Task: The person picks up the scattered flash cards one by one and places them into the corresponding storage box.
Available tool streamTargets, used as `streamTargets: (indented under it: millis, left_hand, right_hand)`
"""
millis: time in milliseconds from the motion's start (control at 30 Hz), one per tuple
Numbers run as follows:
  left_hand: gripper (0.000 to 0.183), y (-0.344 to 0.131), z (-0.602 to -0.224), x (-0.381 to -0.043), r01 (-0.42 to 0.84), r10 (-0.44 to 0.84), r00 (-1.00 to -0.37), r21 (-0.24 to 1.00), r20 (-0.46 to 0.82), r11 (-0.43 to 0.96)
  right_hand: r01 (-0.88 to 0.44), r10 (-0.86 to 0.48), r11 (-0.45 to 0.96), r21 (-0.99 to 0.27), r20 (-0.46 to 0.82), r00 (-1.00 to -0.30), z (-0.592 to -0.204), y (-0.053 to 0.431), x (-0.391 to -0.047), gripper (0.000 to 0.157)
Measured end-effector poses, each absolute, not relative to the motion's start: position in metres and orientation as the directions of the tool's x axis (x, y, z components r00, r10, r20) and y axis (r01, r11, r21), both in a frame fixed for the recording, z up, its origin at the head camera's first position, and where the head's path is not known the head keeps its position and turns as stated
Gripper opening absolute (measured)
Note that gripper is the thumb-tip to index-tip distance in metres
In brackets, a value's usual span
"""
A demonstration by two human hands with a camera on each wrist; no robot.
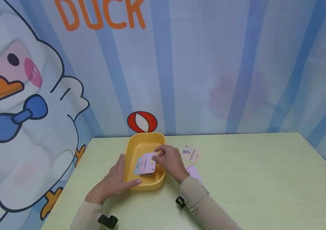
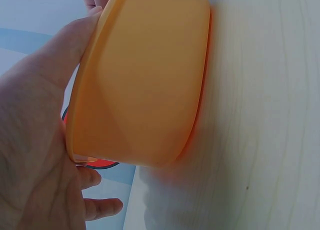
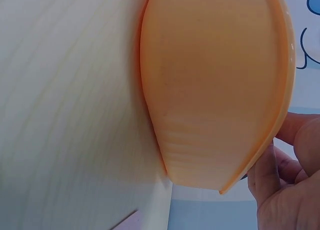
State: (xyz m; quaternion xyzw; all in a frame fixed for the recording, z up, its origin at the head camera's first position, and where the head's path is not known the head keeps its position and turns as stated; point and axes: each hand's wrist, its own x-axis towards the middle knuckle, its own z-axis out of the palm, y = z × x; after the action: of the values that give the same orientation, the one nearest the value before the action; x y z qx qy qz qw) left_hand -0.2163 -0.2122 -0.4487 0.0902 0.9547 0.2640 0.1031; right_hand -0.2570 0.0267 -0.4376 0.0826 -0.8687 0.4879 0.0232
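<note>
A yellow plastic tray [image 1: 143,147] stands on the table. My left hand [image 1: 111,182] rests against its near left corner, thumb across the near rim and fingers stretched along the left side. The left wrist view shows that thumb lying along the rim of the tray [image 2: 145,79]. Over the tray's right rim, my right hand [image 1: 170,160] pinches a purple card [image 1: 146,165] printed "rabbit" by its upper right corner. Partly beneath that card, a light blue card [image 1: 137,166] shows inside the tray. The tray's outer wall [image 3: 220,79] hides the cards in the right wrist view.
A pale card [image 1: 191,154] reading "typhoon" lies on the table right of the tray. Nearer, another purple card [image 1: 194,173] is partly covered by my right forearm. Behind the pale wooden table [image 1: 255,179] hangs a blue striped cloth [image 1: 197,64] with duck pictures.
</note>
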Motion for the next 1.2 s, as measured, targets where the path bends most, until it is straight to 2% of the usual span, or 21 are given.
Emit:
streamTargets:
  millis: [1200]
  left_hand:
    - [0.128,-0.2124,-0.4508,-0.2157,0.121,0.227,-0.963,0.525,-0.143,0.843]
  right_hand:
    - [-0.192,-0.126,0.517,-0.834,0.148,-0.981,-0.4407,0.0271,-0.2588,0.021]
